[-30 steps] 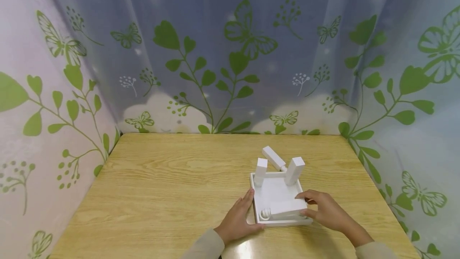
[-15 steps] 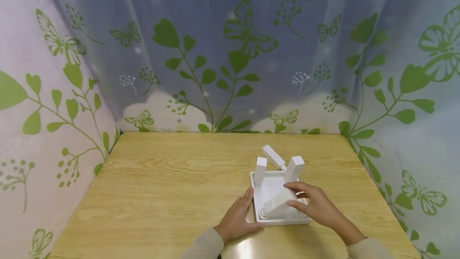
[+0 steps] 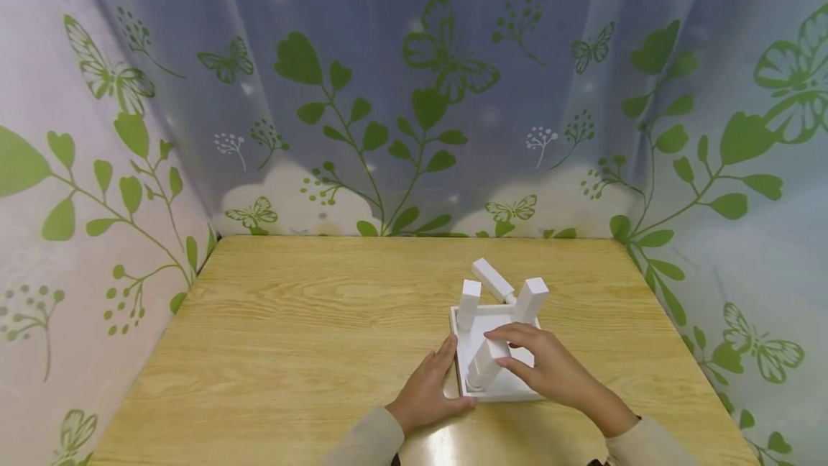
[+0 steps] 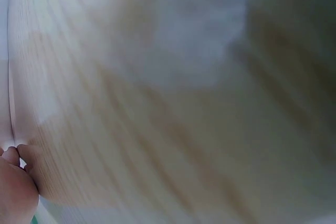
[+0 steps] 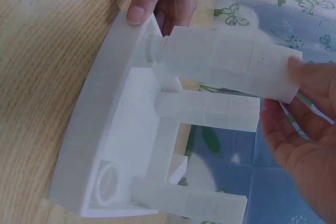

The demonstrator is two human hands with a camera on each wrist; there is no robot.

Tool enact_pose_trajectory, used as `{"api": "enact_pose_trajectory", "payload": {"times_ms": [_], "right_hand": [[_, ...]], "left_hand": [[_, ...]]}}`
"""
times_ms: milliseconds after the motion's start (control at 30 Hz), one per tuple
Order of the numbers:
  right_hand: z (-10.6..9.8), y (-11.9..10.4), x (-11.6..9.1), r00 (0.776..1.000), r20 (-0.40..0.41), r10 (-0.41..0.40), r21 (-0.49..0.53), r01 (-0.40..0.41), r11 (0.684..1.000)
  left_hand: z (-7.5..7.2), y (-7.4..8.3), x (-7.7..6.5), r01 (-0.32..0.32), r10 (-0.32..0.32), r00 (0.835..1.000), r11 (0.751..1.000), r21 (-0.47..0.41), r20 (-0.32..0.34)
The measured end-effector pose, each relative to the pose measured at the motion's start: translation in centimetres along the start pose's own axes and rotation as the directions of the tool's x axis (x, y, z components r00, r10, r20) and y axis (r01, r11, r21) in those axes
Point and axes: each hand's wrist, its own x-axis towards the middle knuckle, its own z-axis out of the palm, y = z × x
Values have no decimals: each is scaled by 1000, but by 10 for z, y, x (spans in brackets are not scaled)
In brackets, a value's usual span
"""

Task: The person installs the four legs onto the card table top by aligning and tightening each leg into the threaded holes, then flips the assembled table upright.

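A white square base [image 3: 507, 397] with a raised rim lies on the table, like an upturned small tabletop. Two white square legs, the left one [image 3: 469, 302] and the right one [image 3: 531, 299], stand at its far corners. At the near left corner my right hand [image 3: 550, 369] pinches the top of a third leg [image 5: 226, 64], which leans slightly. Its round lower end meets the corner. My left hand [image 3: 423, 394] holds that same corner, thumb on the front wall and fingers along the left side. A bare round socket [image 5: 107, 184] shows at the near right corner.
Another white leg [image 3: 493, 280] with a narrower end lies loose behind the base. The wooden table [image 3: 291, 322] extends left of it. A patterned curtain [image 3: 388, 106] closes off the back and sides. The left wrist view is mostly blurred.
My right hand has swung the near leg up from lying nearly flat to almost upright, moving leftward with it. The left hand has stayed on the base.
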Motion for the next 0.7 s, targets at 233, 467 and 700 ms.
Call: {"api": "enact_pose_trajectory", "payload": {"times_ms": [233,467,700], "right_hand": [[0,-8,2,1000,-1,-28,-131,28,991],[4,-18,2,990,-34,-136,-233,124,965],[10,-17,3,994,-31,-107,-214,98,972]], "left_hand": [[0,0,0,-5,5,1000,1000,9,6],[-1,2,-1,-5,5,1000,1000,2,12],[0,0,-1,-5,5,1000,1000,-10,16]]}}
